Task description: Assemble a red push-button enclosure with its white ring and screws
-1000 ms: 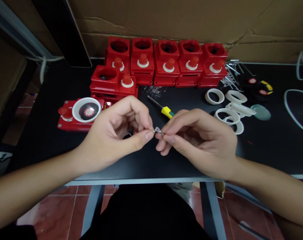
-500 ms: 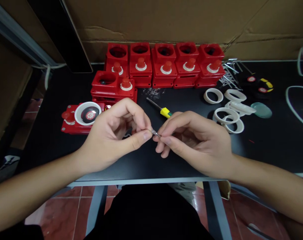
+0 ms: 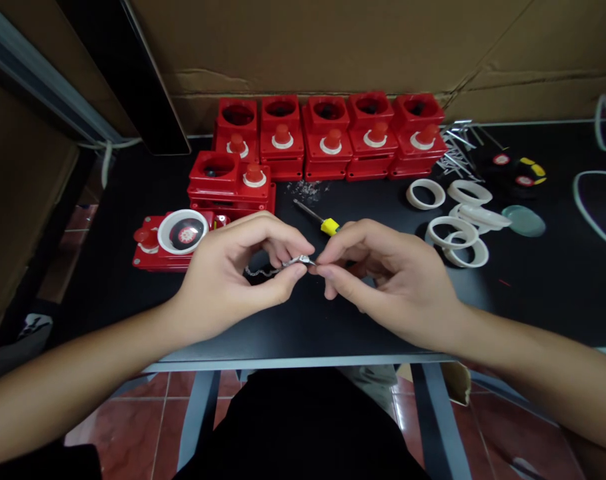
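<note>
Above the front of the black table, my left hand (image 3: pixel 237 270) pinches a small silvery metal piece (image 3: pixel 303 259) between thumb and index finger. A thin chain (image 3: pixel 261 272) trails from it, passing behind the fingers. My right hand (image 3: pixel 400 280) has thumb and index finger closed on the thin tip at the piece's right end. Just behind that hand lies a screwdriver (image 3: pixel 327 225) with a yellow handle. To the left of my left hand is a red housing (image 3: pixel 147 257) with a white ring (image 3: pixel 167 245) around its dark round opening.
Several red housings (image 3: pixel 327 150) with orange-red knobs stand along the cardboard wall (image 3: pixel 303 47). White rings (image 3: pixel 426 193) and a clear disc (image 3: pixel 523 221) lie at the right. Metal pins (image 3: pixel 457 150) are heaped behind them. A dark upright panel (image 3: pixel 127 73) leans at the back left.
My left fingers have opened out a little, so more of the metal piece and its chain shows. Both hands stay close together. The view has shifted slightly.
</note>
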Motion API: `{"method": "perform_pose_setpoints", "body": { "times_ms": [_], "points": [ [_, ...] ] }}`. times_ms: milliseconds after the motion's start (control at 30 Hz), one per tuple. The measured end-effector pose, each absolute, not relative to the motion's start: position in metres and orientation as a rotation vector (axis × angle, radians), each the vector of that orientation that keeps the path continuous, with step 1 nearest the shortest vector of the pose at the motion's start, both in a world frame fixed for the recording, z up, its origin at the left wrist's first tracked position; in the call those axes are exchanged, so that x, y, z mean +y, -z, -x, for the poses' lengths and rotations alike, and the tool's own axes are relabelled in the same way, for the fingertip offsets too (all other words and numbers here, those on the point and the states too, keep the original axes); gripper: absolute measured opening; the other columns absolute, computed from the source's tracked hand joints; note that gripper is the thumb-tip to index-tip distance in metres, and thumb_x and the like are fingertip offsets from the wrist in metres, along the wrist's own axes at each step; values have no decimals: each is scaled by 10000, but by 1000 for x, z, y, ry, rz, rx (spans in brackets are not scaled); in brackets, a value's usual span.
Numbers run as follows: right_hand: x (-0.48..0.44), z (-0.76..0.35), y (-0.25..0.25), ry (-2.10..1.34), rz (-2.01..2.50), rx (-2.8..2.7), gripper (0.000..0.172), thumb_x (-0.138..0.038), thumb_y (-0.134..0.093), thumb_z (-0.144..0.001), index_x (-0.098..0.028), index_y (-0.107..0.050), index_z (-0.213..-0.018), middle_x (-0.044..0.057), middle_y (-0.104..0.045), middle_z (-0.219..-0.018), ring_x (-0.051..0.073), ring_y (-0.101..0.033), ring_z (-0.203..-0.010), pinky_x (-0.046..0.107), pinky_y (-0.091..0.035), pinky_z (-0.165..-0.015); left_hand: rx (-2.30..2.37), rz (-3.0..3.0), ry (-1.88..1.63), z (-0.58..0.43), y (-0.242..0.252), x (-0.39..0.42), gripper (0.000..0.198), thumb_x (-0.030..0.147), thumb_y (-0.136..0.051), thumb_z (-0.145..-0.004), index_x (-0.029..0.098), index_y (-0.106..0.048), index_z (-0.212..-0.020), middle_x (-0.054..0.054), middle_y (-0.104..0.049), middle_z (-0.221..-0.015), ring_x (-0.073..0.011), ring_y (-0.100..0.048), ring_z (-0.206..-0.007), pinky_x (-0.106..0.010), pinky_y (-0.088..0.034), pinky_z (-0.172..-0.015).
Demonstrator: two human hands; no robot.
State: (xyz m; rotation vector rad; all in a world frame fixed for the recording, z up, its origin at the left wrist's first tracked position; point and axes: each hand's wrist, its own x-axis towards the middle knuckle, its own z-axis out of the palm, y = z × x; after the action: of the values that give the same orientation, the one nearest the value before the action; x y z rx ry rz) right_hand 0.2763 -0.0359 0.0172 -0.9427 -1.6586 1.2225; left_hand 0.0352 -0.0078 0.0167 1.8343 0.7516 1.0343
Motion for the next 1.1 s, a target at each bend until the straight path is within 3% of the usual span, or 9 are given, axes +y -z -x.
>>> {"method": "perform_pose_setpoints", "body": {
  "times_ms": [267,533,733,900,1100],
  "points": [
    [-36,-276,-11,-1184,939,-1753,70,-188,-804,-1041,-202,-736,-1051,-32,-742,-825,85,-726,-685,191,-552,-593,830,-2195,-1055,-32,-21,-12,95,140,-794,-1052,226,-794,-1011,-9,-798,-928,-166,-731,-824,-296,-585,-754],
    [-33,-277,-11,-1195,993,-1727,61,-252,-767,-1061,-201,-734,-1055,-2,-739,-871,98,-686,-705,206,-552,-578,886,-1955,-931,-33,-14,-17,75,260,-634,-1190,212,-672,-1146,-41,-791,-1054,-169,-756,-902,-305,-592,-830],
    [-30,-278,-10,-1141,1002,-1738,53,-239,-762,-1054,-191,-742,-1042,14,-773,-900,96,-701,-738,192,-542,-571,850,-1812,-886,-30,-12,-16,184,378,-563,-1241,231,-584,-1132,-67,-799,-1147,-179,-754,-985,-314,-585,-862],
    [-20,-281,-9,-1104,1087,-1613,109,-251,-824,-995,-200,-733,-1025,1,-752,-874,95,-670,-675,216,-541,-565,819,-1765,-874,-28,-14,-15,235,435,-533,-1255,241,-551,-1124,-76,-816,-1154,-204,-773,-1117,-354,-581,-978],
    [-8,-284,-14,-1033,1079,-1444,165,-195,-843,-964,-235,-683,-976,-30,-685,-811,80,-599,-597,217,-521,-518,793,-1752,-857,-30,-14,-17,281,461,-524,-1255,244,-529,-1076,-73,-817,-1159,-175,-757,-1035,-325,-601,-927]
  ]
}}
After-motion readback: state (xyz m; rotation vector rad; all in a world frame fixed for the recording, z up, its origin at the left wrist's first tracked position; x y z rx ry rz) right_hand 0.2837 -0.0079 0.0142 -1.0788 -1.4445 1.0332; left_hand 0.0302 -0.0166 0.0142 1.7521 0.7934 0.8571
